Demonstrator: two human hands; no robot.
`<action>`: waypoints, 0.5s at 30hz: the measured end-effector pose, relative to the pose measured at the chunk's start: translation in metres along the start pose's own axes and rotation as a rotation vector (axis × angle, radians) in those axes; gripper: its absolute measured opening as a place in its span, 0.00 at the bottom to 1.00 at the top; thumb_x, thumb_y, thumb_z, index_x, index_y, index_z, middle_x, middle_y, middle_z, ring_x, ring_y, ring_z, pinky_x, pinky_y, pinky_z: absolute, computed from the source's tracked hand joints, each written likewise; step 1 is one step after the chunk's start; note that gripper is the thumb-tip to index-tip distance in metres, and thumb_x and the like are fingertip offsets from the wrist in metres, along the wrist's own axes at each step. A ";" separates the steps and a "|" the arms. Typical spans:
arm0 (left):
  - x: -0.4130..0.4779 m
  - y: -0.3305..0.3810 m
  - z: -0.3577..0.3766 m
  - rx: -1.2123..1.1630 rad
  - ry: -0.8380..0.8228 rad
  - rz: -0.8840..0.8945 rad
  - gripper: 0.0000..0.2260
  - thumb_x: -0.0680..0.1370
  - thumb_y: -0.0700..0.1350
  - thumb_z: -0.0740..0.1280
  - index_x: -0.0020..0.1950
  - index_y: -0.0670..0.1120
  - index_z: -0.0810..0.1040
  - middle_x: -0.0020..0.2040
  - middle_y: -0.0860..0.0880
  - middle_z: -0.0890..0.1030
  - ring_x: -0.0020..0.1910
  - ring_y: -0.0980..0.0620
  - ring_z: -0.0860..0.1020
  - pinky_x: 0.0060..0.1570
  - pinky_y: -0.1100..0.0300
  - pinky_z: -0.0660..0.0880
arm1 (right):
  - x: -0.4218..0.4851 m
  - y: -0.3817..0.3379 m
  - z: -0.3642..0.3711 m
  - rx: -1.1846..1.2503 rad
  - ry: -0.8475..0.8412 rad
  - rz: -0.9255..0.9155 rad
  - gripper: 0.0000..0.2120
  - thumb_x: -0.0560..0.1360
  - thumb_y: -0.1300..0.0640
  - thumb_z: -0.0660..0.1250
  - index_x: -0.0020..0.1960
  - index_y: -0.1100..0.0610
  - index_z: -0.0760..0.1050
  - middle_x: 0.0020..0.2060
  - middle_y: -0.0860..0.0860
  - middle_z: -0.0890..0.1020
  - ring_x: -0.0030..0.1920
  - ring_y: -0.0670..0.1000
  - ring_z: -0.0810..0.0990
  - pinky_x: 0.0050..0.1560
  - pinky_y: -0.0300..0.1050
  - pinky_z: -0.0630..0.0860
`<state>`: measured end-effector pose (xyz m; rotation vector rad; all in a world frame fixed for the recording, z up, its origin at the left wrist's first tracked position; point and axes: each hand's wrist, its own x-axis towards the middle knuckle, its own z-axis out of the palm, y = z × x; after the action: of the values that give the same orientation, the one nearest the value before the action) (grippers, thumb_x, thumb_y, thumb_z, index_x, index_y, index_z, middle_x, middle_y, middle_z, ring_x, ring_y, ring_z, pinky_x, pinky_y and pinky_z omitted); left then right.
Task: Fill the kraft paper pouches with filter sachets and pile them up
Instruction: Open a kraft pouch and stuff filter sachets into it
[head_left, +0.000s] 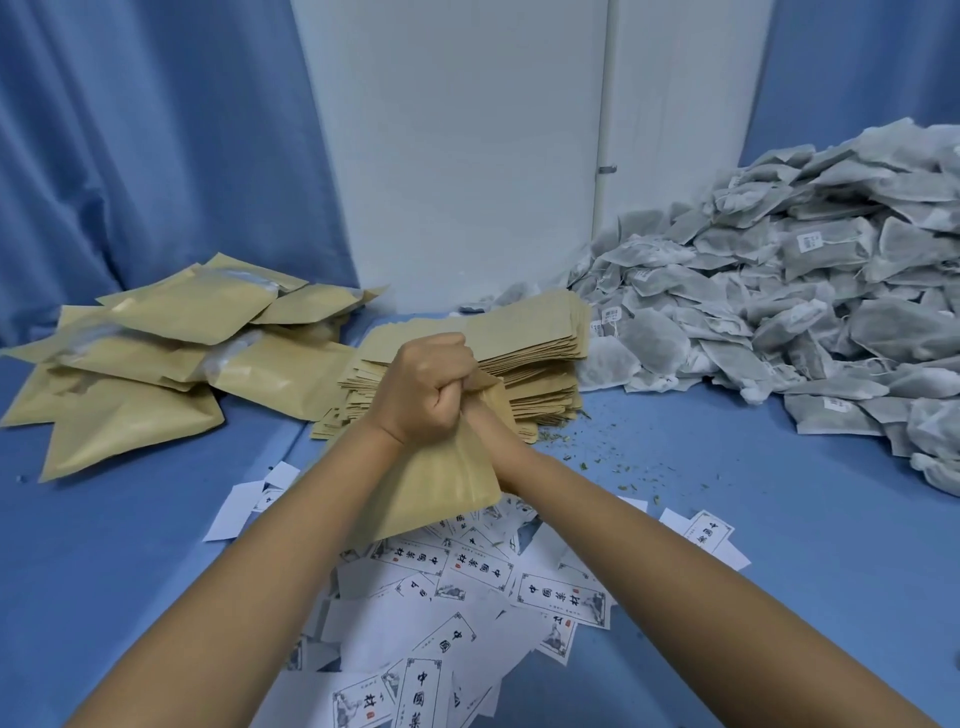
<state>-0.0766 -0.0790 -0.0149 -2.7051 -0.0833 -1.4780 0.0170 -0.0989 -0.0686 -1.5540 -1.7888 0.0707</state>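
Note:
A kraft paper pouch (436, 483) is held upright over the blue table in the middle of the view. My left hand (426, 384) grips its top edge in a fist. My right hand (485, 415) goes down into the pouch mouth; its fingers are hidden inside, only the wrist shows. Behind stands a stack of flat empty pouches (519, 343). A pile of filled pouches (171, 343) lies at the left. A large heap of grey-white filter sachets (810, 291) covers the right side.
Printed white paper labels (467, 597) lie scattered on the blue table (130, 545) under my forearms. Green crumbs (623, 457) speckle the cloth right of the pouch. Blue curtains (156, 130) and a white wall panel (457, 130) close off the back.

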 end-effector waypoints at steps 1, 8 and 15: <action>0.000 0.000 0.000 0.002 0.000 0.012 0.09 0.64 0.33 0.51 0.25 0.40 0.64 0.24 0.45 0.62 0.31 0.54 0.57 0.31 0.62 0.53 | -0.003 0.001 -0.001 -0.009 0.014 -0.082 0.17 0.80 0.67 0.54 0.39 0.47 0.64 0.36 0.43 0.70 0.39 0.40 0.72 0.38 0.25 0.68; 0.003 0.011 0.005 -0.010 -0.103 0.028 0.08 0.63 0.33 0.51 0.25 0.40 0.64 0.24 0.45 0.63 0.30 0.53 0.57 0.29 0.61 0.55 | -0.019 -0.002 -0.011 0.431 0.172 0.113 0.17 0.77 0.68 0.57 0.35 0.50 0.64 0.32 0.47 0.71 0.33 0.42 0.66 0.29 0.32 0.68; -0.004 0.009 0.008 0.000 -0.124 0.017 0.09 0.64 0.32 0.52 0.25 0.40 0.64 0.24 0.45 0.64 0.29 0.51 0.59 0.28 0.61 0.55 | -0.023 0.003 -0.045 -0.156 -0.729 0.022 0.16 0.76 0.68 0.59 0.33 0.53 0.65 0.31 0.49 0.70 0.34 0.48 0.69 0.35 0.36 0.66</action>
<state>-0.0716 -0.0878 -0.0232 -2.7881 -0.0659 -1.3051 0.0444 -0.1371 -0.0493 -1.7984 -2.3701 0.5856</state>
